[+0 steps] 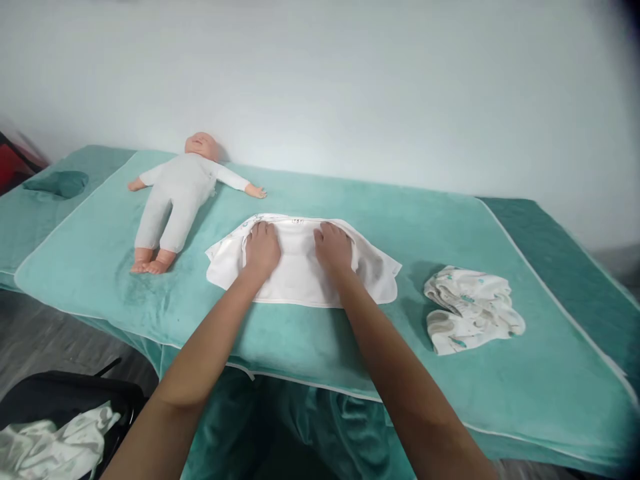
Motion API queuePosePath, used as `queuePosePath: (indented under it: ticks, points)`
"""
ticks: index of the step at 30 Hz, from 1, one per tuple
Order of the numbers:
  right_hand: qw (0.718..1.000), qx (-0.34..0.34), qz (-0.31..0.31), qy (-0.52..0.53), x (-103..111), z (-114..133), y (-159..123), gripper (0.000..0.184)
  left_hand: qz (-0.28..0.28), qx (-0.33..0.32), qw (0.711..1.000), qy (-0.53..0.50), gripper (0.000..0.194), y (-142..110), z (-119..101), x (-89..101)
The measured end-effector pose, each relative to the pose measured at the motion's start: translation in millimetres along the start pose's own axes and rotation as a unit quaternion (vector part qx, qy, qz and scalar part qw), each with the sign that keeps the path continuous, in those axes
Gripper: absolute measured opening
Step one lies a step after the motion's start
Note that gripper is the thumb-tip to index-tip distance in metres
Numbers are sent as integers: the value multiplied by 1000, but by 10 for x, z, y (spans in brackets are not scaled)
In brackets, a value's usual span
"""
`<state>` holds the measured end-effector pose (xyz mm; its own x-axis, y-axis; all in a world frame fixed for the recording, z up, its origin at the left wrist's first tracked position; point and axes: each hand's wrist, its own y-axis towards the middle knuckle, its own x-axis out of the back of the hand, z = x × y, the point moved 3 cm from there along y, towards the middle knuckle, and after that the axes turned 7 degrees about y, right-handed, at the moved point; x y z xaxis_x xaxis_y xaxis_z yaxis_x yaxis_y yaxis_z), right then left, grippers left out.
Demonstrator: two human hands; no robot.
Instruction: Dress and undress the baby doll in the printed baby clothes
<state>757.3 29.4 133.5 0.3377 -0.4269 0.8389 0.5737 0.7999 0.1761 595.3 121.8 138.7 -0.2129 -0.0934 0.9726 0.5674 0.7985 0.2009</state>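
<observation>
**White garment spread flat beneath both hands on a teal bed**

In the head view, a white cloth garment with flared sides [300, 273] lies near the middle of a long bed with a plush teal cover [310, 343]. The left hand [263, 248] rests on its left part and the right hand [333, 250] on its right part. The fingers of both are bent down onto the cloth near its upper edge; whether they pinch it or only press, I cannot tell.

Around the garment, bare cover runs back to the pale wall [350, 87], and another bare strip lies between its lower hem and the white-piped front edge of the bed, crossed by both forearms. On the left, a narrower gap parts it from a baby doll in a white bodysuit [175, 193], lying face up with arms spread. On the right, a shadowed gap parts it from a crumpled white cloth with green and brown print [473, 310], well in from the front edge.

The garment is wide and short, with pointed side corners, a slightly curved hem and small dark marks at the middle of its upper edge. A little coloured print shows along the upper left. Soft folds and grey shadow mark the right side.

Below the bed at lower left, a black chair [60, 387] bears a pale printed cloth [65, 443].
</observation>
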Motion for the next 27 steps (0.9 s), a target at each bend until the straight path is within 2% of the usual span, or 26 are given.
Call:
queuePosePath:
  ticks: [3, 6, 14, 20, 23, 27]
  points:
    - [999, 13, -28, -13, 15, -45, 99, 51, -31, 12, 999, 11, 49, 130, 26, -17]
    - [998, 42, -33, -44, -19, -66, 115, 57, -52, 19, 998, 13, 52, 144, 13, -86]
    - [995, 37, 53, -79, -132, -169, 221, 62, -7, 28, 1000, 6, 58, 176, 60, -250]
    - [993, 57, -4, -101, -122, -95, 160, 56, -1, 34, 999, -6, 58, 187, 53, -248]
    - [986, 115, -17, -118, -117, 5, 78, 46, -29, 30, 999, -17, 51, 139, 50, -200]
    - [959, 249, 69, -114, -186, 121, 11, 45, -82, 2, 996, -47, 39, 44, 56, -129]
